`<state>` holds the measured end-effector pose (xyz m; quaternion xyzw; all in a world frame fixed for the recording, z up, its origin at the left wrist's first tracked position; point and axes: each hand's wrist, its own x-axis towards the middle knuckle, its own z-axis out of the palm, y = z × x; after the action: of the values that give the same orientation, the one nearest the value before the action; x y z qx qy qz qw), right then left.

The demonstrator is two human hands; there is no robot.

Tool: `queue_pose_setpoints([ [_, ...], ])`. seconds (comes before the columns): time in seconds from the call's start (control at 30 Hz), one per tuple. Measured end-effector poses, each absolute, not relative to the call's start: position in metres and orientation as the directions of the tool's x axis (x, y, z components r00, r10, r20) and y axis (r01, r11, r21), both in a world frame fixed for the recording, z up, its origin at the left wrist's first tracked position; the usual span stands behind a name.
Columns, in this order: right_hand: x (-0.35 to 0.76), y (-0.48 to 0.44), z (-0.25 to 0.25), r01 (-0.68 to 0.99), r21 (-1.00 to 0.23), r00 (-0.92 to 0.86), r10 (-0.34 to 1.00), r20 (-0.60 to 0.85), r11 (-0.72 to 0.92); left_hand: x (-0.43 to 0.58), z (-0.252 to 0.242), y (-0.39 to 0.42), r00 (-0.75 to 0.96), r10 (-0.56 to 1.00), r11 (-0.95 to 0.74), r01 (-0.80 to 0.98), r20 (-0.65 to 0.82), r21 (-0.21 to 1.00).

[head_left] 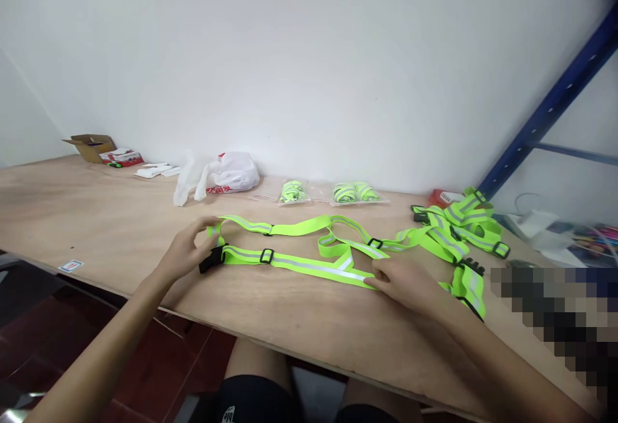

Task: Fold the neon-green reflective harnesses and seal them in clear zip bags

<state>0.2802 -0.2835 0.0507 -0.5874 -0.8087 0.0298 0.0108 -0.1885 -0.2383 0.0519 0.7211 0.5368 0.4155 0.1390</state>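
Observation:
A neon-yellow reflective strap harness (309,267) with a grey stripe and black sliders lies stretched across the wooden table. At its left end, my left hand (186,252) has fingers and thumb closed around a loop of the strap, beside a black buckle (212,259). My right hand (405,281) pinches the lower strap near its right part, close to the table top. Just beyond it, a heap of similar reflective straps (466,220) lies on the right, with some black buckles showing. Part of the harness is hidden under my right hand and forearm.
Clear bags with coiled straps (355,194) lie by the wall, next to a white plastic bag (234,172). An open cardboard box (91,147) stands at the far left. A blue metal frame (545,107) rises on the right. The table's front edge runs above my legs.

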Motion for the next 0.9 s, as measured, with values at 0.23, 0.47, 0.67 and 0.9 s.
queue_pose_setpoints([
  [0.23, 0.320, -0.341, 0.023, 0.956, 0.090, -0.293, 0.908, 0.299, 0.279, -0.212, 0.024, -0.278, 0.304, 0.913, -0.406, 0.743, 0.271, 0.533],
  [0.47, 0.369, -0.377, -0.005, 0.991, 0.133, -0.072, 0.900, 0.429, 0.016, -0.259, 0.014, -0.268, 0.162, 0.967, -0.232, 0.877, 0.195, 0.422],
  [0.67, 0.377, -0.390, -0.010, 0.995, 0.079, -0.099, 0.858, 0.503, 0.069, -0.282, 0.012, -0.261, 0.202, 0.952, -0.265, 0.922, 0.231, 0.284],
  [0.9, 0.376, -0.391, -0.011, 0.993, 0.039, -0.114, 0.795, 0.595, 0.113, -0.287, 0.010, -0.263, 0.242, 0.902, -0.356, 0.884, 0.357, 0.303],
])
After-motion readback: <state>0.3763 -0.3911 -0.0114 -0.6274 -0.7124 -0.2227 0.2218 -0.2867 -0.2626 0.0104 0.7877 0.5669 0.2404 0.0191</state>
